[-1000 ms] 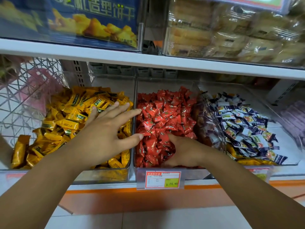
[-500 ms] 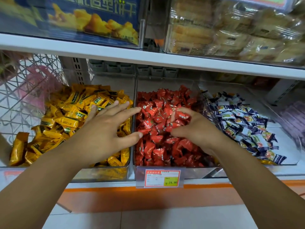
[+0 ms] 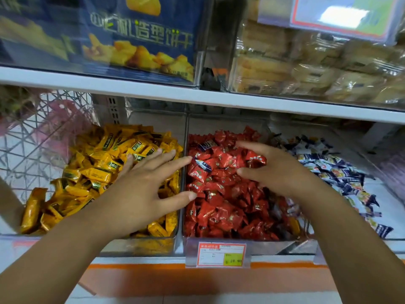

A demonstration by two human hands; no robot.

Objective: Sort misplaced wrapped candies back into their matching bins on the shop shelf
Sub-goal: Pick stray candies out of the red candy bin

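Overhead, the shelf board overhangs red candies; stray blue candy atop.

A blue biscuit box with yellow print stands at upper left behind a clear panel. To its right, wrapped cakes are stacked in a clear case, with a blurred sign above them. A red and yellow price tag hangs low in the middle, over an orange strip. At far left is a white wire basket holding something pink.
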